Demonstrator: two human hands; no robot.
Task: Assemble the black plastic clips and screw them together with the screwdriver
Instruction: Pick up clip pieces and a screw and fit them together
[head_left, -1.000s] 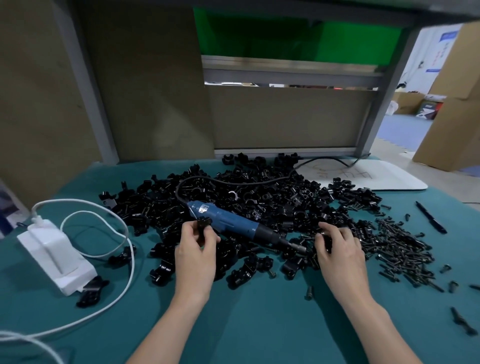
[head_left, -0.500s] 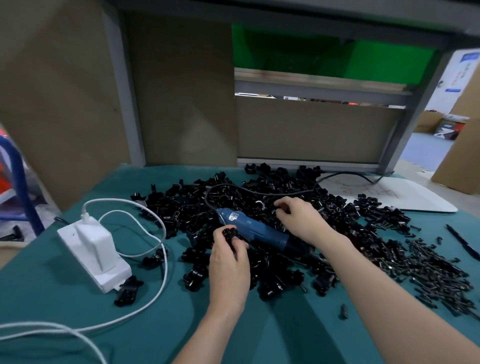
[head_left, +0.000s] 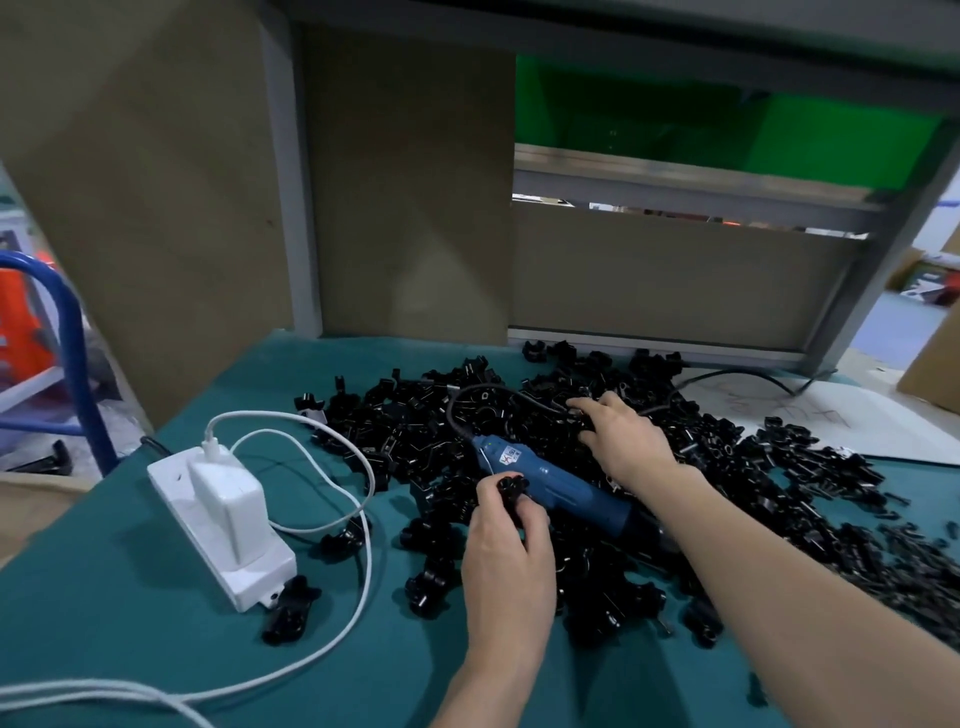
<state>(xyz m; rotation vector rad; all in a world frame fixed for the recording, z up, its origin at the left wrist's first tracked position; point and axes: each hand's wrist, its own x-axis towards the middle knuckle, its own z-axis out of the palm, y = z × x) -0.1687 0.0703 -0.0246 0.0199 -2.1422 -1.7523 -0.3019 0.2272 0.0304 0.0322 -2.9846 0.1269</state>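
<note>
A big heap of black plastic clips (head_left: 415, 431) covers the middle of the teal table. The blue electric screwdriver (head_left: 558, 483) lies across the heap, tip to the right, its black cord (head_left: 462, 395) looping off at the back. My left hand (head_left: 506, 551) pinches one black clip (head_left: 511, 486) just in front of the screwdriver's rear end. My right hand (head_left: 623, 441) reaches over the screwdriver into the far part of the heap, fingers spread down among the clips; whether it holds one is hidden.
A white power adapter (head_left: 223, 519) with a white cable (head_left: 358, 587) lies at the left. Black screws (head_left: 914, 561) are scattered at the right. A white board (head_left: 852, 421) lies at the back right. Brown panels and a grey frame close off the back.
My right hand went from the near right side of the heap, over the screwdriver, to the far part. The view swung left. My left hand kept its clip.
</note>
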